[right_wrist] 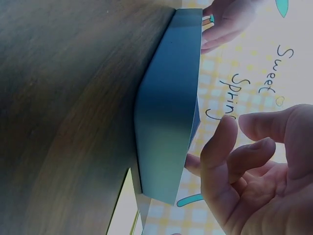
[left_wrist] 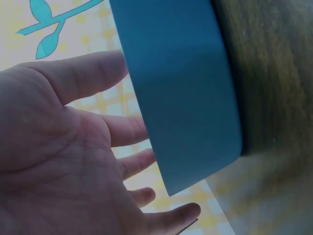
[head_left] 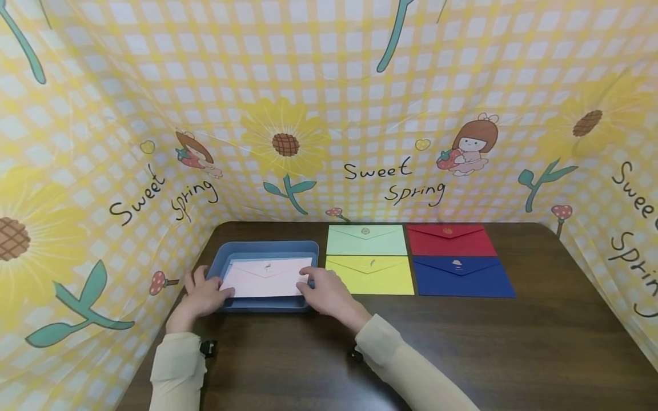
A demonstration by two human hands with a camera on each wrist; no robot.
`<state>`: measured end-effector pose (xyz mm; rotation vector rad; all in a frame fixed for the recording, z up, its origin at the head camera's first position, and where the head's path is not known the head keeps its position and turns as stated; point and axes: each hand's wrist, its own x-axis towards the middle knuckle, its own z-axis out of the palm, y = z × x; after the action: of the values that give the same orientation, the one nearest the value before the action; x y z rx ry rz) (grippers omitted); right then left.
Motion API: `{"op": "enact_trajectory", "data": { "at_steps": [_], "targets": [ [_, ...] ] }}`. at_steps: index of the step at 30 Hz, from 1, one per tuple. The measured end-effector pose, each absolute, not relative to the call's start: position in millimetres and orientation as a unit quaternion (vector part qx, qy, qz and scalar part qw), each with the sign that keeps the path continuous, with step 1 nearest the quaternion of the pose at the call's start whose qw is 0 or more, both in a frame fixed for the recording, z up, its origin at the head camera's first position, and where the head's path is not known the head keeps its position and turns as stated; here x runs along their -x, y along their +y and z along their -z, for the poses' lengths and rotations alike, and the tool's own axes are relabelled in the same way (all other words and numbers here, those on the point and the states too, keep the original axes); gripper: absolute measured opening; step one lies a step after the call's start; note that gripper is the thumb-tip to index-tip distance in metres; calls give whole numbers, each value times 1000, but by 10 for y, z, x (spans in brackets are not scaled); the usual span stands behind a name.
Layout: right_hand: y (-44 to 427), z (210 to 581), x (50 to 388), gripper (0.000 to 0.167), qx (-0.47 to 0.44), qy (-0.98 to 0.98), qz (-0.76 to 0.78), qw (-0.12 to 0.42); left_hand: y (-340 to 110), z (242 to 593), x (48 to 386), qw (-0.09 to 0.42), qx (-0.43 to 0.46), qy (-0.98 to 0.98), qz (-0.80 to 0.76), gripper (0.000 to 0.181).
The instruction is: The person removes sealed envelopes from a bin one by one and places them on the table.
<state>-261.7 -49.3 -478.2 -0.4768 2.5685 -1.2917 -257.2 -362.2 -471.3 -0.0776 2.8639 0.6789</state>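
Pink envelope (head_left: 264, 281), left side of the tabletop (head_left: 437, 354), lying within the outline of the blue tray (head_left: 264, 307), flap side up, and there's a hand at each end of it! On the left edge we have the left hand (head_left: 203, 294), digits spread and fairly straight, thumb in at the near corner, the other fingers fanned to the tray's left. Over on the right edge, the right hand (head_left: 329, 291): fingers bent, thumb and index tips close together above the rim in that wrist view. Pinching? Cannot tell; nothing pink shows between the tips from that angle. Handling this well looks to be all about level ends: both hands at one height, light on it, so neither corner catches the wall and the middle doesn't bow. Tight quarters on the right, too, with that end close to the rim, so fingertips would do better clearing upward than sideways. And mind that right sleeve (head_left: 411, 365)! Just beside the hand lies the yellow envelope (head_left: 370, 279), grouped with the mint envelope (head_left: 365, 244), red envelope (head_left: 452, 244) and dark blue envelope (head_left: 465, 284); a low sweep could nudge that tidy block crooked.
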Motion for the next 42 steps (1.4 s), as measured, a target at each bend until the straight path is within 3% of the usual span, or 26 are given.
{"op": "enact_trajectory", "data": {
  "at_steps": [4, 13, 31, 42],
  "targets": [
    [-456, 4796, 2626, 41, 163, 876, 442, 102, -3626, 4721, 2564, 93, 26, 967, -237, 38],
    [-405, 4791, 2648, 39, 167, 887, 425, 71, -3707, 4848, 2636, 48, 15, 969, -242, 50],
    [-325, 4816, 2622, 37, 134, 889, 433, 57, -3528, 4667, 2565, 73, 21, 966, -249, 49],
    [-356, 4841, 2646, 46, 121, 891, 434, 59, -3547, 4679, 2565, 75, -1, 967, -245, 47]
  ]
}}
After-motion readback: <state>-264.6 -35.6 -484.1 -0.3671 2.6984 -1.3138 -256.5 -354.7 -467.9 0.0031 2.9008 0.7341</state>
